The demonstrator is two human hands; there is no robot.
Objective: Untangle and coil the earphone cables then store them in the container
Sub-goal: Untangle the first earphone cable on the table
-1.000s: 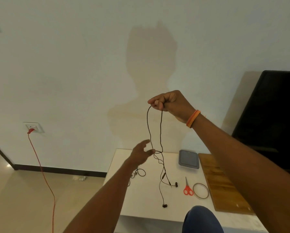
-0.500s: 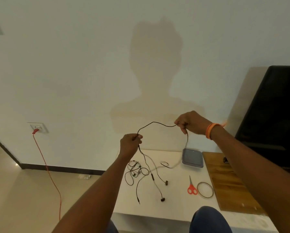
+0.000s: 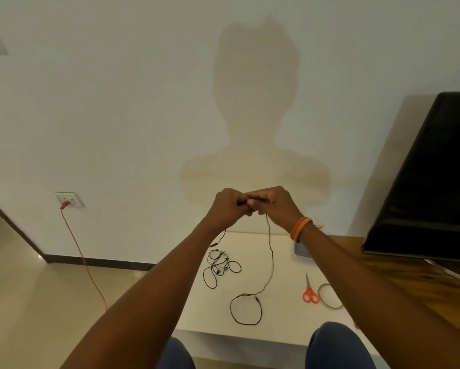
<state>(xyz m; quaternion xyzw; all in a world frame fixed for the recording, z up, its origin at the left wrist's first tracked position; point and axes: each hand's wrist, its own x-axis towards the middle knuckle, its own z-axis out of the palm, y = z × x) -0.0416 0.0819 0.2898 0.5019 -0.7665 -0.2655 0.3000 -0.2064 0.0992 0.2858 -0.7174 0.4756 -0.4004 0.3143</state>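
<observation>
Hands meet above the white bench (image 3: 276, 323): left hand (image 3: 227, 206) and right hand (image 3: 272, 205) apparently both pinch the thin black earphone cable (image 3: 271, 251). Coiling should proceed in even loops, trailing length kept clear of the tangled black cable heap (image 3: 219, 265).

Matt white table (image 3: 282, 312), glossy wood board (image 3: 399, 275), glossy black screen (image 3: 436, 182).

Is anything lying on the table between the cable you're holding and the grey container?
Nothing visible does. The held cable hangs from both hands onto the white table. The container is half hidden behind the right wrist. The scissors lie nearer the camera, off that path.
</observation>
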